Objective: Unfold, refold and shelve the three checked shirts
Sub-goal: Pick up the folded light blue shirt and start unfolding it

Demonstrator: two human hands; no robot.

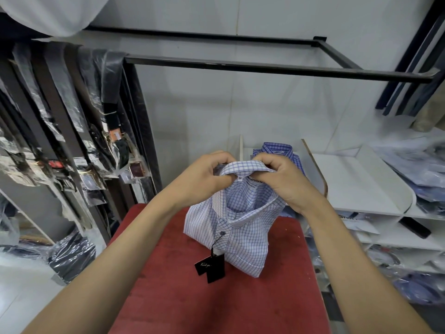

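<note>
Hanging down the left wall, a rack of belts in plastic sleeves stood well clear of the work and posed little risk. The left hand pinched the left side of the collar of a pale checked shirt, fingers curled over the band, and the right hand pinched the right side the same way, so both grips were closed on the cloth rather than spread. The shirt, folded and buttoned, hung from that collar with its lower fold resting on the red worktop near the far edge, about the middle of it. Because only the collar was held, the folded body could slump or fan open unevenly, and a sharp lift would likely crease the placket. A black tag dangled on its string from a button and lay on the worktop at the shirt's near left corner; it could catch under the fabric or get pulled if the shirt were shaken out. Beyond the far edge, a darker blue checked shirt sat in a white shelf compartment, close enough behind the right hand that a wide swing might knock it askew. Bagged shirts crowded the right side.
</note>
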